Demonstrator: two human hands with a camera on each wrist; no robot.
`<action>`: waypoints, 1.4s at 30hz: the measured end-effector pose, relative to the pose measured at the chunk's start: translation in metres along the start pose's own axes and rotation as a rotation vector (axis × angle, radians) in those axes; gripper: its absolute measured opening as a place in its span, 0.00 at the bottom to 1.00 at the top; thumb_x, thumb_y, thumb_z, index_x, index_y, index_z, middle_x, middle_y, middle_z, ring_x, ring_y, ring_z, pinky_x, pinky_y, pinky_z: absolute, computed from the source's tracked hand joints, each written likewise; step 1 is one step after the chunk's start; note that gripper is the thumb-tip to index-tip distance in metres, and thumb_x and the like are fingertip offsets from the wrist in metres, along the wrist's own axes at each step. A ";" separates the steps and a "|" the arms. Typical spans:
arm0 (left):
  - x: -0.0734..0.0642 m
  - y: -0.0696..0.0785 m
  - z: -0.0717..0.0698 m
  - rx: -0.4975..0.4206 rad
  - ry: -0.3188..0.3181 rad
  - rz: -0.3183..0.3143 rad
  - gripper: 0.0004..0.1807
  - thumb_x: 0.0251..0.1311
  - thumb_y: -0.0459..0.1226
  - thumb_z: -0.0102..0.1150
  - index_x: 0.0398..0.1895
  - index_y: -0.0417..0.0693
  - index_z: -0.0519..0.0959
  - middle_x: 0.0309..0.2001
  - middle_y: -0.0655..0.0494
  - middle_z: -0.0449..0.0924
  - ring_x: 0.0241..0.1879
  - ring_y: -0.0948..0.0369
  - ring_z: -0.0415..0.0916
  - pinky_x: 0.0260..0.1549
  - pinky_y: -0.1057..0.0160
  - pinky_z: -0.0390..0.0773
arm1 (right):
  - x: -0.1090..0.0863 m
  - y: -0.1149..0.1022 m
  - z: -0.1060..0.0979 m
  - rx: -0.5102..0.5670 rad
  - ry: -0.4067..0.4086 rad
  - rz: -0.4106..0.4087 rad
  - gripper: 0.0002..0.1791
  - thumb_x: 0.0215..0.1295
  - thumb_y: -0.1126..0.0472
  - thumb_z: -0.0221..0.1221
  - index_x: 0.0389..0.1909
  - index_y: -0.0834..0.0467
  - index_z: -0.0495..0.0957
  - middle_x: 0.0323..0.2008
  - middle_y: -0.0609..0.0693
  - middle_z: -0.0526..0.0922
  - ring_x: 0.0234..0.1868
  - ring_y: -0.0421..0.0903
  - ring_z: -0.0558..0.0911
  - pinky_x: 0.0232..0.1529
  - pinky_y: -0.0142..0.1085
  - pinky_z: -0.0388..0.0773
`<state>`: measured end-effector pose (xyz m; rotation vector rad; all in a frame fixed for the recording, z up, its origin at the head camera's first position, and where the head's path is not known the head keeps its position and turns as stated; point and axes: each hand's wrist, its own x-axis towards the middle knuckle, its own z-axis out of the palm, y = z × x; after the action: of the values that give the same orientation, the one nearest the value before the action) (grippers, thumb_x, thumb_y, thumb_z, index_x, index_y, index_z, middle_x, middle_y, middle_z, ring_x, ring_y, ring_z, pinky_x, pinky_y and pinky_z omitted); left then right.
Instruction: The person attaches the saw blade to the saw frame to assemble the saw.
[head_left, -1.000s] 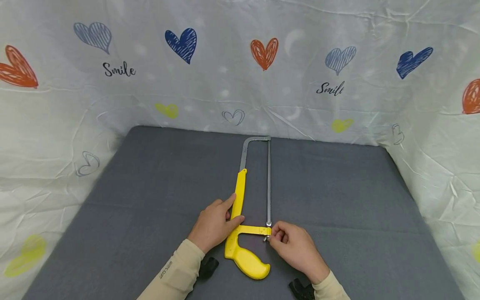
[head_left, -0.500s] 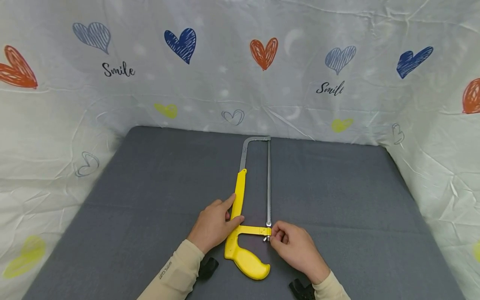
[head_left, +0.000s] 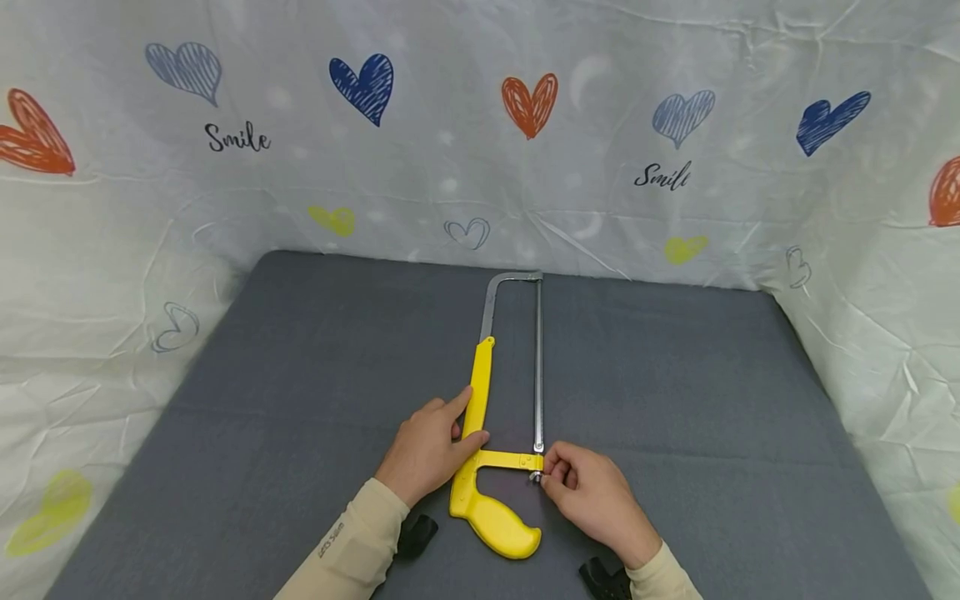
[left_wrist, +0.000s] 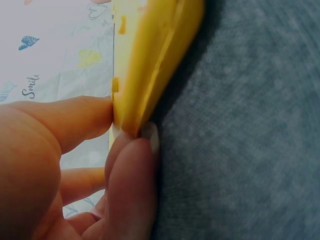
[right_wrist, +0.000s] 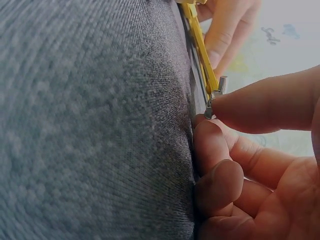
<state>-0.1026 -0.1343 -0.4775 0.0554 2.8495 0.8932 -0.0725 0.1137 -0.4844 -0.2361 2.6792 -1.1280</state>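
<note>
A hacksaw (head_left: 478, 396) with a yellow frame and handle lies on the grey cloth, its handle towards me. Its long straight blade side (head_left: 538, 367) runs along the right. My left hand (head_left: 423, 450) grips the yellow frame just above the crossbar. Thumb and fingers pinch it from both sides in the left wrist view. At the crossbar's right end is a small metal wing nut (head_left: 536, 477). My right hand (head_left: 592, 493) pinches this wing nut (right_wrist: 209, 111) between thumb and index finger, the other fingers curled below. The fingertips partly hide the nut.
Grey cloth (head_left: 675, 375) covers the table under the saw. A white curtain (head_left: 420, 167) printed with hearts hangs behind and at both sides. Black wrist devices (head_left: 416, 536) sit under both forearms.
The wing nut has turned a little between my right thumb and index finger. My left hand and the hacksaw stay in place.
</note>
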 end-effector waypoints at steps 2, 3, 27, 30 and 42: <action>0.000 0.000 0.000 0.001 -0.001 -0.002 0.44 0.67 0.52 0.74 0.82 0.51 0.69 0.31 0.55 0.70 0.25 0.59 0.65 0.24 0.65 0.61 | 0.000 0.000 0.000 -0.003 0.001 -0.002 0.10 0.67 0.62 0.70 0.30 0.45 0.81 0.23 0.39 0.76 0.19 0.36 0.70 0.24 0.31 0.66; 0.000 0.001 0.000 0.002 -0.001 -0.002 0.44 0.67 0.52 0.74 0.82 0.51 0.69 0.31 0.55 0.70 0.25 0.59 0.65 0.24 0.65 0.61 | 0.000 0.000 -0.001 -0.006 0.002 -0.002 0.10 0.67 0.62 0.69 0.30 0.45 0.81 0.23 0.39 0.75 0.19 0.36 0.70 0.24 0.31 0.66; 0.001 0.001 -0.001 -0.001 -0.003 0.004 0.44 0.67 0.52 0.74 0.83 0.51 0.69 0.31 0.55 0.70 0.24 0.59 0.64 0.24 0.66 0.61 | -0.002 0.003 -0.001 -0.012 -0.023 -0.024 0.10 0.60 0.65 0.70 0.33 0.46 0.81 0.24 0.39 0.77 0.19 0.36 0.70 0.23 0.31 0.66; 0.000 0.001 -0.001 -0.005 -0.004 0.004 0.44 0.67 0.52 0.74 0.83 0.51 0.69 0.31 0.55 0.70 0.24 0.59 0.64 0.24 0.65 0.61 | -0.002 0.003 -0.002 0.006 -0.046 0.000 0.10 0.58 0.62 0.72 0.33 0.46 0.81 0.25 0.39 0.77 0.19 0.37 0.71 0.23 0.32 0.67; -0.001 0.001 0.000 0.000 -0.007 -0.006 0.44 0.67 0.52 0.74 0.83 0.52 0.68 0.31 0.55 0.70 0.24 0.59 0.65 0.24 0.66 0.61 | -0.002 0.001 0.001 0.056 0.010 0.107 0.19 0.59 0.41 0.79 0.27 0.46 0.81 0.18 0.42 0.72 0.18 0.39 0.69 0.21 0.31 0.62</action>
<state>-0.1021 -0.1339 -0.4769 0.0497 2.8414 0.8903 -0.0705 0.1141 -0.4851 -0.0765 2.6298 -1.1730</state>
